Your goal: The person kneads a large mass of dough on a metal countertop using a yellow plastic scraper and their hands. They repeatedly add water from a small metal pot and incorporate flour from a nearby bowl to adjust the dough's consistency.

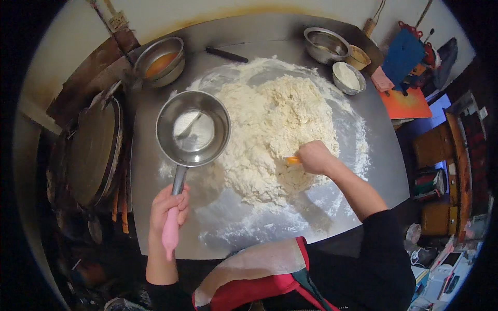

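Low at the left, my left hand [169, 206] grips the pink-ended handle of a metal saucepan [193, 128], whose bowl hangs over the left part of the metal worktop [148, 217]. A little clear liquid seems to lie in the pan. My right hand [317, 157] is a fist around an orange tool [293, 159]; only a short orange part shows, so its kind cannot be told. That fist is over the lower right of a wide, shaggy heap of floury dough [253, 132]. Loose flour is smeared on the metal around the heap.
Nested metal bowls with orange liquid [161, 64] stand at the back left, near a black bar-like tool [227, 55]. At the back right are a metal bowl [327, 44], a tan container [358, 57] and a small bowl of flour [348, 77]. A large round pan [95, 151] leans at the left.
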`<control>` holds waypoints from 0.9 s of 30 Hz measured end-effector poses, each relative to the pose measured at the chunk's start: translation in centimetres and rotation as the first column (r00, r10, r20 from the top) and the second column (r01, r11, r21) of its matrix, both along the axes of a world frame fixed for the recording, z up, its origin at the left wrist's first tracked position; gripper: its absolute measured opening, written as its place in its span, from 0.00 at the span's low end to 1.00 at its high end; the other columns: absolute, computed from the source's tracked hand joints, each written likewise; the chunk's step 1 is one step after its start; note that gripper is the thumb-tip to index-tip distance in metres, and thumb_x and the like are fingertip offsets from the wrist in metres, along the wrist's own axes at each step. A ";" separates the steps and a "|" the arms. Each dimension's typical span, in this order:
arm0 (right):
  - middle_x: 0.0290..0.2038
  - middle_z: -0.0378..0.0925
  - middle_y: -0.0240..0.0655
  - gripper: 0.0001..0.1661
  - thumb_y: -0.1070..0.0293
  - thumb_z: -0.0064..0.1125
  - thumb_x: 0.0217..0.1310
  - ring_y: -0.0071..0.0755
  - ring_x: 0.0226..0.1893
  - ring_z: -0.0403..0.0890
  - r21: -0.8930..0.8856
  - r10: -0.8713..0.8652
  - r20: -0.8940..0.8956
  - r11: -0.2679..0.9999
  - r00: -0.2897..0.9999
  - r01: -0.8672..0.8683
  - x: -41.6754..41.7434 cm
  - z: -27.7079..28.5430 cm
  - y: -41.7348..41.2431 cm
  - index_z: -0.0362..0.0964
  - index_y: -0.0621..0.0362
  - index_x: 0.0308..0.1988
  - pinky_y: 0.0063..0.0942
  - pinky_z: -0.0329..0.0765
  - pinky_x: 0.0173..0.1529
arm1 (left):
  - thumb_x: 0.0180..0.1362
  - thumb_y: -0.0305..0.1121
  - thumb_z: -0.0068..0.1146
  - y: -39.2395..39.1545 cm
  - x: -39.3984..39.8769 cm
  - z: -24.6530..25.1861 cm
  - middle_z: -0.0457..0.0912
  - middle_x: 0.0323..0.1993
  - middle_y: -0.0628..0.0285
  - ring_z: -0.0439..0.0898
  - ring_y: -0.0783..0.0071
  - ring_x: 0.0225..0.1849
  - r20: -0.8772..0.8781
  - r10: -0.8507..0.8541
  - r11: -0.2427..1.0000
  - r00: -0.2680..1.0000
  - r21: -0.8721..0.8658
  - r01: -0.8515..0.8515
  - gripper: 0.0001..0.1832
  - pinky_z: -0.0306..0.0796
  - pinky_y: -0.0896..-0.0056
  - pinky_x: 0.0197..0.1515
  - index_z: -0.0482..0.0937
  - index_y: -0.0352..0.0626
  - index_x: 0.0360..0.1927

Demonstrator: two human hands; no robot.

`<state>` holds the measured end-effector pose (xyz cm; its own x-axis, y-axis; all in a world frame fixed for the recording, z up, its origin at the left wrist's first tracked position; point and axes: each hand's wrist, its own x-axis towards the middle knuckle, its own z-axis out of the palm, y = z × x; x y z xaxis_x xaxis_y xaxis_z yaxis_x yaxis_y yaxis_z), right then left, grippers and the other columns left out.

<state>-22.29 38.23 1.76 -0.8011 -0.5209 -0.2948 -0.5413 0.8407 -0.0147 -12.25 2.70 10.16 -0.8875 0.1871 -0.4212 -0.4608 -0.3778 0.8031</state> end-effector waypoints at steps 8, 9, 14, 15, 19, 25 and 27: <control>0.23 0.72 0.40 0.06 0.71 0.49 0.39 0.42 0.27 0.76 -0.357 0.172 -0.063 0.916 0.983 -0.183 5.0 -1.9 -8.0 0.71 0.59 0.23 0.36 0.73 0.30 | 0.48 0.28 0.45 -2.5 0.9 0.0 0.64 0.16 0.65 0.61 0.79 0.09 0.013 0.014 1.000 1.000 -0.009 -0.014 0.13 0.54 0.81 0.11 0.65 0.34 0.38; 0.23 0.73 0.41 0.07 0.70 0.48 0.40 0.43 0.27 0.76 -0.330 0.214 -0.073 0.917 0.974 -0.226 4.7 -4.2 -9.7 0.71 0.60 0.23 0.36 0.73 0.31 | 0.48 0.28 0.45 -2.5 1.0 0.1 0.64 0.16 0.65 0.61 0.79 0.09 0.025 0.046 0.998 0.999 -0.041 -0.045 0.13 0.54 0.81 0.11 0.65 0.35 0.38; 0.26 0.73 0.41 0.09 0.68 0.48 0.42 0.43 0.29 0.75 -0.358 0.159 -0.159 0.910 0.974 -0.207 0.5 -10.4 -15.6 0.71 0.61 0.26 0.36 0.73 0.32 | 0.46 0.27 0.44 -3.6 1.3 -0.6 0.63 0.16 0.65 0.60 0.79 0.08 0.068 0.118 0.993 0.991 -0.016 -0.117 0.13 0.53 0.81 0.10 0.66 0.35 0.38; 0.28 0.73 0.41 0.09 0.67 0.49 0.42 0.42 0.32 0.74 -0.334 0.137 -0.156 0.925 0.978 -0.183 -0.3 -11.7 -16.3 0.71 0.60 0.27 0.37 0.72 0.33 | 0.46 0.27 0.44 -3.9 1.3 -1.0 0.63 0.15 0.65 0.60 0.78 0.08 0.078 0.118 0.993 0.990 -0.026 -0.116 0.13 0.53 0.81 0.10 0.66 0.35 0.38; 0.29 0.74 0.42 0.10 0.66 0.49 0.45 0.43 0.33 0.75 -0.386 -0.030 -0.100 0.922 0.995 -0.010 -7.0 -13.0 -18.6 0.71 0.60 0.27 0.36 0.72 0.34 | 0.45 0.26 0.44 -3.7 0.7 -1.0 0.63 0.15 0.65 0.60 0.78 0.08 0.076 0.153 0.988 0.985 -0.035 -0.151 0.14 0.52 0.80 0.10 0.66 0.34 0.38; 0.26 0.75 0.46 0.15 0.61 0.59 0.35 0.48 0.29 0.77 -0.520 -0.435 -0.014 0.773 0.900 0.365 -15.5 -5.6 -17.4 0.73 0.62 0.25 0.37 0.73 0.34 | 0.43 0.26 0.44 -4.3 0.3 -0.1 0.63 0.15 0.65 0.60 0.78 0.08 0.057 0.189 0.981 0.980 -0.042 -0.187 0.14 0.50 0.80 0.10 0.66 0.34 0.37; 0.27 0.75 0.47 0.17 0.63 0.61 0.31 0.48 0.29 0.77 -0.613 -0.497 0.078 0.660 0.864 0.434 -18.6 -4.8 -14.7 0.74 0.63 0.26 0.36 0.72 0.34 | 0.45 0.26 0.43 -4.2 -0.2 -0.3 0.63 0.15 0.65 0.60 0.79 0.08 0.043 0.190 0.981 0.981 -0.047 -0.188 0.14 0.51 0.81 0.10 0.65 0.34 0.37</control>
<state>-40.87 23.48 -3.05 -0.9934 -0.1122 0.0250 -0.1064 0.8152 -0.5693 -12.41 -1.48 9.88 -0.8840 -0.0007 -0.4674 -0.4222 -0.4276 0.7993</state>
